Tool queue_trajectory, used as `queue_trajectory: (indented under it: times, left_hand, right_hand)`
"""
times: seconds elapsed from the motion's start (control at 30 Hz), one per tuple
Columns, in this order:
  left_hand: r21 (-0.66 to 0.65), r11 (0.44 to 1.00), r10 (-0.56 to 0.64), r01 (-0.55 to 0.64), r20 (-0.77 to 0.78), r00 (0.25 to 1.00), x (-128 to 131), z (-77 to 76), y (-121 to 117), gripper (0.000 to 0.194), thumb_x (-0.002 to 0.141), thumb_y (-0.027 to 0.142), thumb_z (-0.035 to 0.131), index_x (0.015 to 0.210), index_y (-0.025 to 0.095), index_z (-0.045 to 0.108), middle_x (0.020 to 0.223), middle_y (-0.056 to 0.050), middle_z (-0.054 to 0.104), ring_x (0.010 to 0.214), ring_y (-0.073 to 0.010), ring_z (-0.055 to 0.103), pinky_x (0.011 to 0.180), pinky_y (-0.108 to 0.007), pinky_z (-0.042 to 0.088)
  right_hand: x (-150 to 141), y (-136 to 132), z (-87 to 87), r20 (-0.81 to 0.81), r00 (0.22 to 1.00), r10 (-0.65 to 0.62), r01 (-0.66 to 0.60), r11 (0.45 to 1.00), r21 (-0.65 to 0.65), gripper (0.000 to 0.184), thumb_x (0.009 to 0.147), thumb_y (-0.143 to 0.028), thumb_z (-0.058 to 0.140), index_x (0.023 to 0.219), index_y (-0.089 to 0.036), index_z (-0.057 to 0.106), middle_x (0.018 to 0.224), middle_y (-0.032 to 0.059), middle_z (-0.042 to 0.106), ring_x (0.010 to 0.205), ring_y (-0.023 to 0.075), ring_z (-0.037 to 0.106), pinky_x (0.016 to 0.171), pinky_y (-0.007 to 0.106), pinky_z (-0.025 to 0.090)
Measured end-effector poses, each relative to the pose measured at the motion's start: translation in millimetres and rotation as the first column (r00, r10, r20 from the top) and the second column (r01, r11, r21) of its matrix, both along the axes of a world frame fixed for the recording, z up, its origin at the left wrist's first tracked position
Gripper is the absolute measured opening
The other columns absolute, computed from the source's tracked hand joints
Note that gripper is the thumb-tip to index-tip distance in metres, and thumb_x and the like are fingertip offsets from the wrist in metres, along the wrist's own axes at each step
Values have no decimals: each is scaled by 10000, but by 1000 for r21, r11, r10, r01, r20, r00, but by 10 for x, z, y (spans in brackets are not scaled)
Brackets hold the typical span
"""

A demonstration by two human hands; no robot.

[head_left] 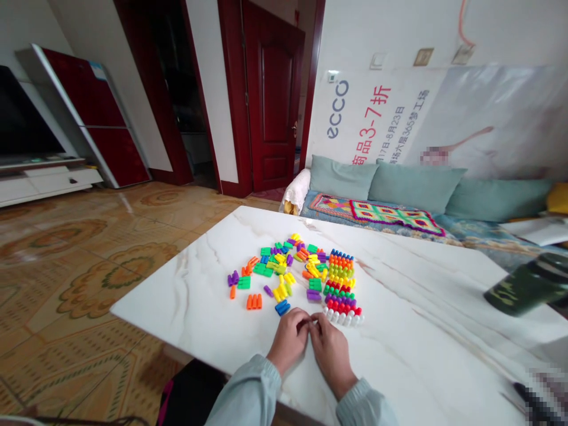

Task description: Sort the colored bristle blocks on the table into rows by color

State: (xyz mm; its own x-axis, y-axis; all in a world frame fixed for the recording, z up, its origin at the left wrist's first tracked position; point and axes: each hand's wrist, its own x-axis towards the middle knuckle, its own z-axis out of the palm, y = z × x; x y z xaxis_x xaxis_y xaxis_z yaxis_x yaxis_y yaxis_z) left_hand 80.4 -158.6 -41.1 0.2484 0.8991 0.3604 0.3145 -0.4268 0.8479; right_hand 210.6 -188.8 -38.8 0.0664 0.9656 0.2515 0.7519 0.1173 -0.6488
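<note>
My left hand (289,338) and my right hand (329,346) meet at the fingertips over the near part of the table. Both are closed, fingers curled in a pinch; whatever they may hold is hidden. Just beyond my right hand is a row of white rounded plastic pegs (344,318). Behind it, rows of pegs in red (344,308), purple, green, yellow and other colours lie in a neat stack. A blue joined peg piece (282,307) sits just past my left hand, with an orange one (254,302) farther left.
Loose coloured pieces (279,269) are scattered across the middle of the white marbled table (177,302). A dark green bottle or cup (526,284) is at the right. Behind the table stands a sofa with teal cushions (412,186). A red door (275,100) stands at the back.
</note>
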Motion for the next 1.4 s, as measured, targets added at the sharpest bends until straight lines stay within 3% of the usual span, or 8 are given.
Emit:
queue_trajectory:
  times: [0.53,0.97,1.4]
  left_hand:
    - [-7,1000,-14,15,5,1000,10,-3,-1,224,748,12,481,765,159,648,820,-65,661,816,-187,612,785,-303,479]
    - [3,1000,-9,9,0,1000,11,11,10,223,754,13,488,752,162,653,801,-59,655,801,-186,610,769,-303,481]
    - [50,998,-28,31,-66,997,-20,-20,56,205,761,14,522,792,150,672,829,-58,672,805,-172,617,789,-298,491]
  right_hand:
    - [42,-18,-63,14,1000,8,-9,1000,29,266,931,-326,381,957,-221,625,779,34,720,682,190,688,596,243,423]
    - [48,-10,-40,17,1000,9,-10,999,35,251,920,-307,403,960,-212,632,780,35,723,683,190,688,602,244,423]
    - [34,13,44,22,998,-56,56,998,-23,238,861,-288,469,950,-203,672,729,17,702,658,161,637,578,229,352]
